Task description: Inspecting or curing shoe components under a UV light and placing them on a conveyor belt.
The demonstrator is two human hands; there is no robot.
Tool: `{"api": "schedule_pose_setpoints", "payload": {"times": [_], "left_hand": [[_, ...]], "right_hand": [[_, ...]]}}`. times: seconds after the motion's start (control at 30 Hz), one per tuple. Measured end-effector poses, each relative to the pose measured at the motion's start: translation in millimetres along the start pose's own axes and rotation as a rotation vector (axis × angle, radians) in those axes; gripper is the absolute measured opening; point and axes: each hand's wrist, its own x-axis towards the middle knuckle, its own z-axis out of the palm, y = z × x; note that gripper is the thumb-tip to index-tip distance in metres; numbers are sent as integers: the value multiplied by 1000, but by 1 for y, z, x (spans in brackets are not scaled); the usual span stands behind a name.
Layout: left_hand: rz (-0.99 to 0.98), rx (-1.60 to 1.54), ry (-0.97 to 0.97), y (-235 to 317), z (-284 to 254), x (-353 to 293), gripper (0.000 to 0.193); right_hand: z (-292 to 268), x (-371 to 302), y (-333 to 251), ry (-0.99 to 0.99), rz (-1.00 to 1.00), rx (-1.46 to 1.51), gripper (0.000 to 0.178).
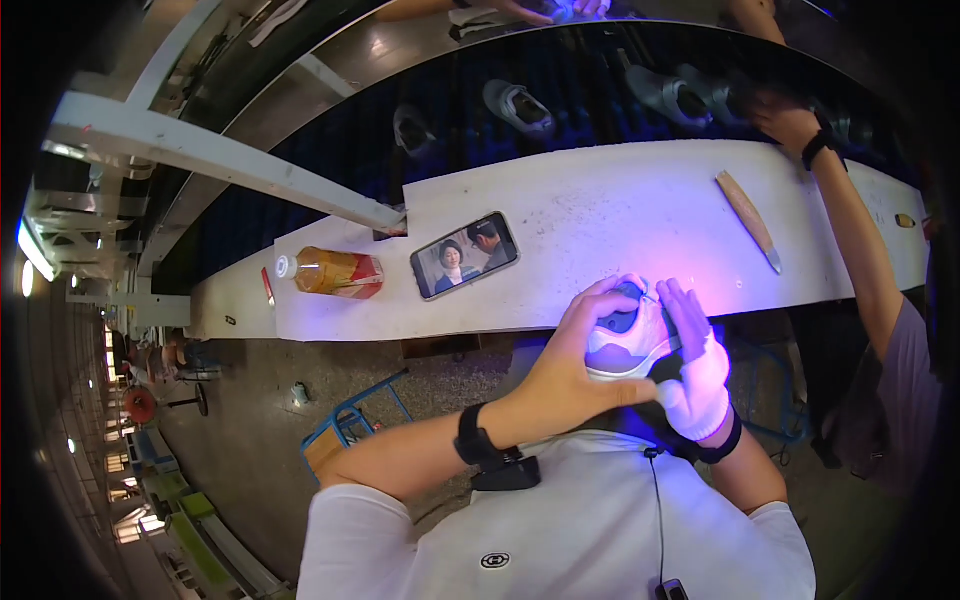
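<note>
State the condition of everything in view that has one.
White-and-grey shoe: held between both hands, left and right.
Black-framed rectangular phone: screen lit, showing two people.
Clear plastic bottle of orange-brown liquid: white cap on.
Brown-handled pointed metal tool: lying flat, tip bare.
Pale shoes on the dark belt: openings facing up, set apart along it at left.

A phone (pixel 465 255) lies near an amber bottle (pixel 330 273).

Shoe (pixel 622 352) partly hidden by hands (pixel 562 372). Co-worker's hand (pixel 785 120) dim, blurred; sleeve (pixel 912 350) fades into dark right rim. Far-side arm (pixel 420 8) cut off by top edge.
</note>
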Motion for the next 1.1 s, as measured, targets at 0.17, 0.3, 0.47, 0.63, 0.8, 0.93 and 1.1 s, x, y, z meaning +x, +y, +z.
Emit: {"api": "schedule_pose_setpoints", "payload": {"times": [0.17, 0.3, 0.47, 0.63, 0.8, 0.93, 1.1], "left_hand": [[-181, -209, 285, -23, -21, -3, 42], [409, 545, 463, 90, -91, 18, 51], [1337, 803, 871, 259, -188, 146, 53], [1160, 1260, 884, 365, -301, 290, 57], [799, 1405, 770, 299, -286, 338, 56], [1062, 1355, 536, 212, -249, 276, 28], [15, 1373, 769, 144, -368, 296, 32]], "right_hand": [[-74, 60, -80, -100, -315, 166, 45], [-94, 69, -142, 176, -651, 697, 36], [-132, 86, -149, -150, -612, 923, 24], [-94, 87, -114, 147, -890, 749, 51], [-78, 51, -44, 533, -199, 386, 41], [-73, 21, 56, 537, 202, -7, 30], [-37, 13, 100, 520, 287, -103, 17]]}}
